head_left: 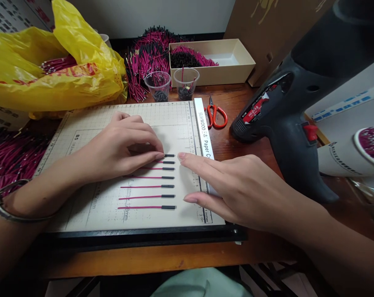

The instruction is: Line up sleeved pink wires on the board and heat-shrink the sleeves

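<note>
My left hand [129, 144] is closed in a pinch on a wire [169, 155] whose black sleeved end sticks out past the fingertips. Below it on the paper cutter board [174, 123] lie several short magenta wires [143, 197], set in a row with their black sleeved ends [168, 196] lined up on the right. Just right of the sleeve tips is my right hand [217, 185], its index finger and thumb apart and nothing between them. The index fingertip is close to the end of the pinched wire; the palm is over the cutter's white rail [203, 128].
A heat gun [273, 111] stands at right, with red-handled scissors [217, 116] beside the rail. Behind the board are two plastic cups [187, 76], a cardboard box [211, 74] and a wire pile [146, 62]. A yellow bag [90, 82] fills the back left; a paper cup [341, 159] lies tilted at right.
</note>
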Tool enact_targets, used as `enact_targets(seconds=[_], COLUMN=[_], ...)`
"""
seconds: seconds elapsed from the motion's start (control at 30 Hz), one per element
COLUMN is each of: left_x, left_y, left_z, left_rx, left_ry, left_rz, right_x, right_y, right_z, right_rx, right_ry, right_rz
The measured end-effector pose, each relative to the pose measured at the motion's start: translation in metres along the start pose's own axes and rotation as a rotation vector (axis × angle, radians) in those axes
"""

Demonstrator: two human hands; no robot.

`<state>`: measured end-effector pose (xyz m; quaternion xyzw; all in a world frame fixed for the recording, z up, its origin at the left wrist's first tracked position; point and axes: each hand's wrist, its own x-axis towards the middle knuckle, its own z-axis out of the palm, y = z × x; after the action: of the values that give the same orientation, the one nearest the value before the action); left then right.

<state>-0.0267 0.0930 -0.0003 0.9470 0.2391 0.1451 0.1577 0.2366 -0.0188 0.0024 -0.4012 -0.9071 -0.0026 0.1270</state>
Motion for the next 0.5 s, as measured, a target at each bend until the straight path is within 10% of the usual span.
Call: enact_targets(seconds=[0.5], left_x=[0.0006], left_y=[0.0018], left_z=[-0.0008], left_rx=[-0.027], left_ry=[0.025], left_rz=[0.019], right_x=[-0.0017], right_y=[0.0005], right_z=[-0.0015], right_rx=[0.01], right_ry=[0.023], right_rz=[-0.011])
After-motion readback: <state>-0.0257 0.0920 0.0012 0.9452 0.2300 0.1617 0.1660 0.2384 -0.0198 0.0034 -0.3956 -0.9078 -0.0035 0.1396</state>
